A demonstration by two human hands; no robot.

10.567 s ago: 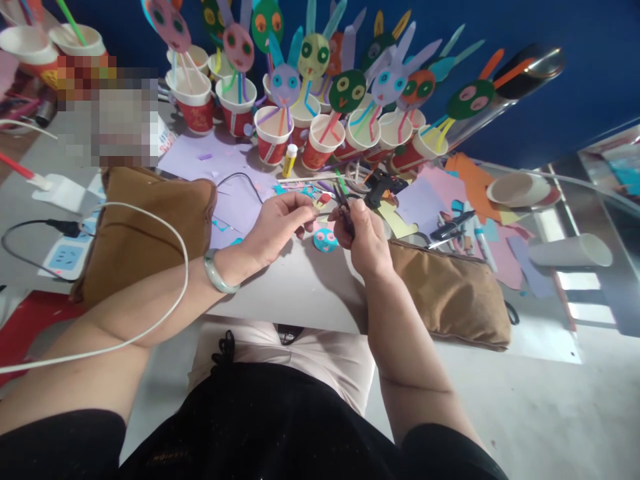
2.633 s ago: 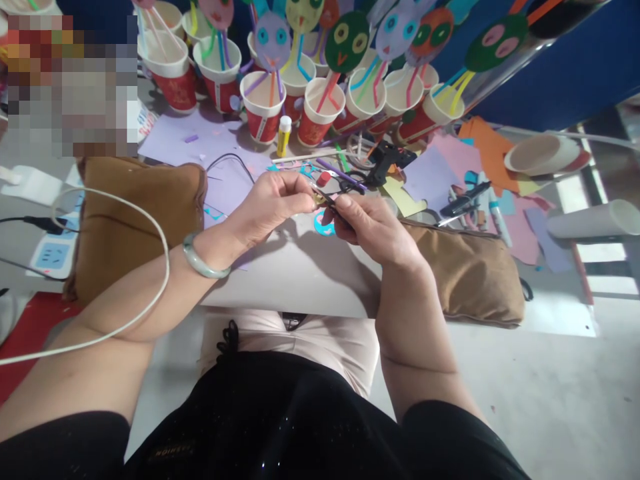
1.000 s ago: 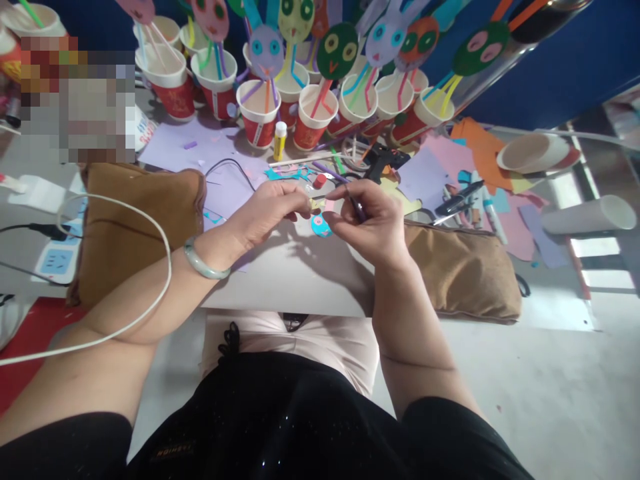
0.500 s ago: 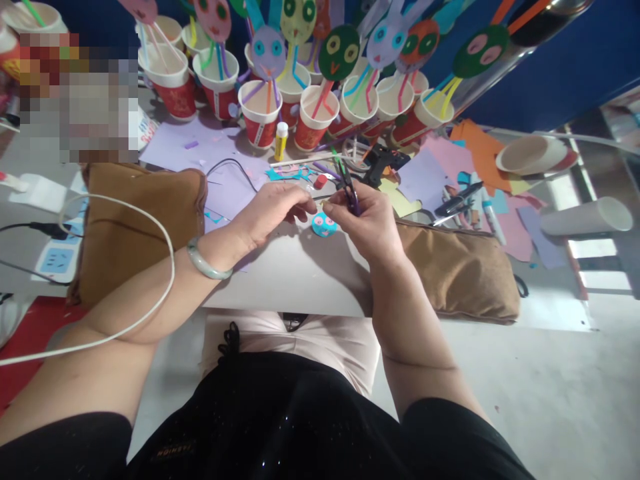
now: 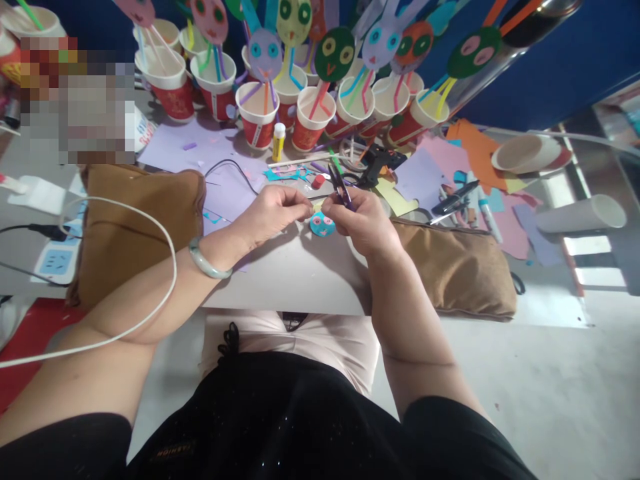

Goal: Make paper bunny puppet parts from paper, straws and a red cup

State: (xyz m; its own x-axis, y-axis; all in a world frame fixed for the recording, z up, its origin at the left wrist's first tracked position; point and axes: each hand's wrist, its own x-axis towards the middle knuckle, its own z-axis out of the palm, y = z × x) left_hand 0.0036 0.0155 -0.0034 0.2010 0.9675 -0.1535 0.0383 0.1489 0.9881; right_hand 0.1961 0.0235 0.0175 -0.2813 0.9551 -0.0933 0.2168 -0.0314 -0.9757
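My right hand (image 5: pixel 365 220) is closed round a pair of dark scissors (image 5: pixel 341 190), whose blades point up and away. Its thumb and forefinger are near a small yellowish piece (image 5: pixel 318 207). My left hand (image 5: pixel 280 212) has its thumb and forefinger pinched at the left side of that piece; what lies between the fingertips is too small to make out. Just below the fingertips, a blue round paper face (image 5: pixel 323 225) with pink eyes lies on the grey table (image 5: pixel 285 280). A red cap (image 5: pixel 318 181) and blue paper scraps (image 5: pixel 287 175) lie beyond the hands.
Red-and-white cups (image 5: pixel 257 113) with paper faces on straws stand along the back. A glue stick (image 5: pixel 279 142) stands before them. Brown cushions (image 5: pixel 140 227) flank the arms. Coloured paper (image 5: pixel 427 175) and markers (image 5: pixel 489 213) lie right. A white cable (image 5: pixel 173 267) crosses the left forearm.
The left fingers have closed into a pinch beside the yellowish piece. The scissors have tilted further left in my right hand. The whole view has shifted slightly.
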